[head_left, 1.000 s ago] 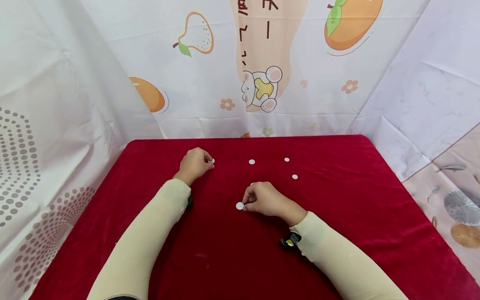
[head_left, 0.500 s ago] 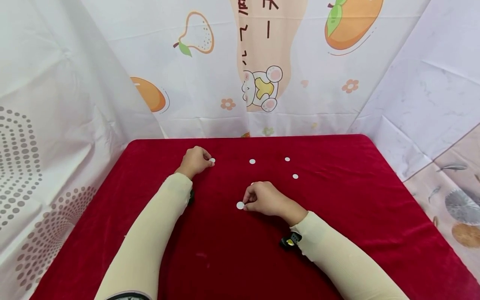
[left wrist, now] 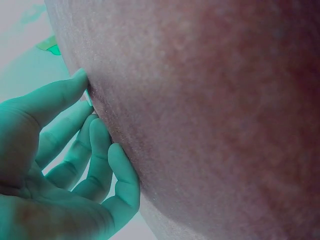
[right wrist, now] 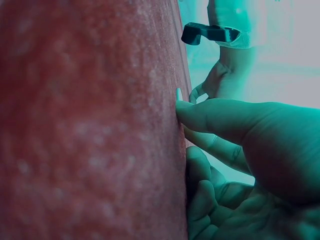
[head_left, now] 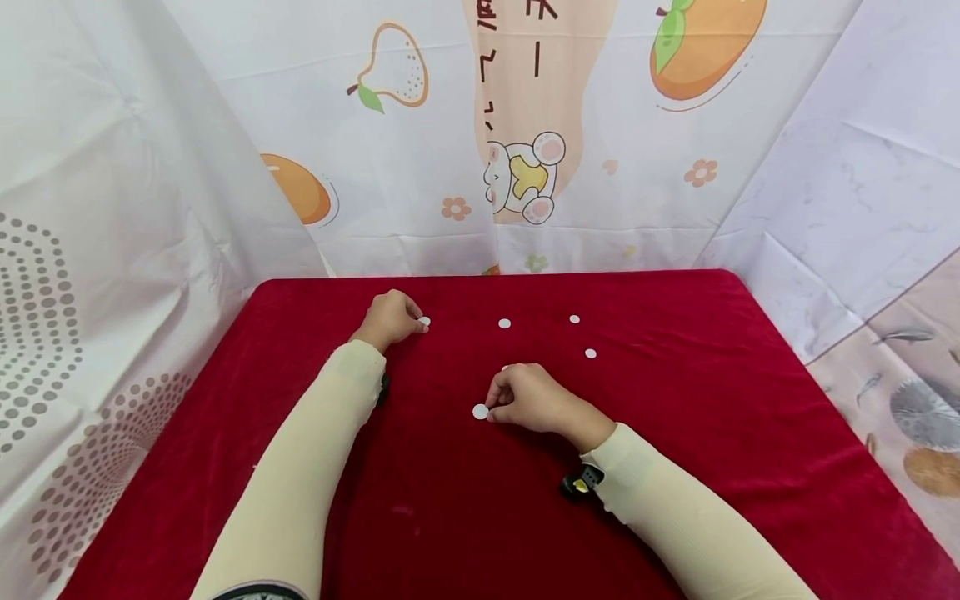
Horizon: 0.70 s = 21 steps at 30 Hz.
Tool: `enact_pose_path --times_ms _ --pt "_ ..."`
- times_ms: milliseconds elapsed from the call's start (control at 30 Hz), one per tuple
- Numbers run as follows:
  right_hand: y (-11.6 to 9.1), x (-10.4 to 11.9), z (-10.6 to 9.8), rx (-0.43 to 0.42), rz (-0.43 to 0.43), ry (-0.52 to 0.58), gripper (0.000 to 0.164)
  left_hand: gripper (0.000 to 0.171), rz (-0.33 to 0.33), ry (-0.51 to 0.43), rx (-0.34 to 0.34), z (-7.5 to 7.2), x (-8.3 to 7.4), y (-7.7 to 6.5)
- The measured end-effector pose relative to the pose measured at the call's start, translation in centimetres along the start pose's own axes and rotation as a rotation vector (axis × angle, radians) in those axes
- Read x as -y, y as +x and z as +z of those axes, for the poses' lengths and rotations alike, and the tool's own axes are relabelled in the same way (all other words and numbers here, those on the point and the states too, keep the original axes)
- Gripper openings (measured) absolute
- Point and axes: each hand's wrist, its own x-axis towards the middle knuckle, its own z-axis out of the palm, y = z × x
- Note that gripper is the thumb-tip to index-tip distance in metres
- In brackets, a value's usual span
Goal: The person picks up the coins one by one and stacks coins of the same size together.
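In the head view my left hand (head_left: 392, 320) is at the far left of the red cloth, thumb and forefinger pinching the edge of a small flat white disc (head_left: 424, 321). The left wrist view shows that disc (left wrist: 90, 97) as a thin pale edge between thumb and finger, low against the cloth. Nearer the middle, my right hand (head_left: 534, 400) pinches a second white disc (head_left: 481, 412) by its right edge. In the right wrist view this disc (right wrist: 178, 94) shows edge-on at the thumb tip, with the other fingers curled beneath.
Three more white discs lie on the red cloth (head_left: 465, 517): one at the back middle (head_left: 505, 323), one at the back right (head_left: 574, 319), one slightly nearer (head_left: 591, 353). A pale sliver (head_left: 505, 367) peeks out behind my right hand. A printed white curtain (head_left: 420, 242) hangs behind.
My left forearm has swung slightly to the right and the left hand has shifted a little up, fingers still at its disc. My right hand and the other discs stay put.
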Motion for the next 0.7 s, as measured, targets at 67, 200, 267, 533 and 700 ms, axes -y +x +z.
enact_pose_path --times_ms 67,200,267,533,700 --pt "0.0 0.0 0.0 0.002 0.002 0.001 0.014 0.028 0.001 0.000 0.001 -0.1 0.0 0.0" --pt "0.0 0.1 0.0 0.001 -0.002 0.003 0.014 0.026 0.006 0.007 -0.001 -0.2 0.0 -0.1" --pt "0.0 0.1 0.0 0.000 -0.003 0.006 0.014 0.024 0.012 0.013 -0.005 -0.2 0.0 -0.2" --pt "0.1 0.1 0.2 0.003 0.000 0.011 0.013 0.020 0.021 0.046 -0.001 -0.6 0.3 -0.5" --pt "0.1 -0.1 0.2 -0.004 -0.002 -0.004 0.014 0.020 0.021 0.034 -0.001 -1.2 0.0 -0.7"
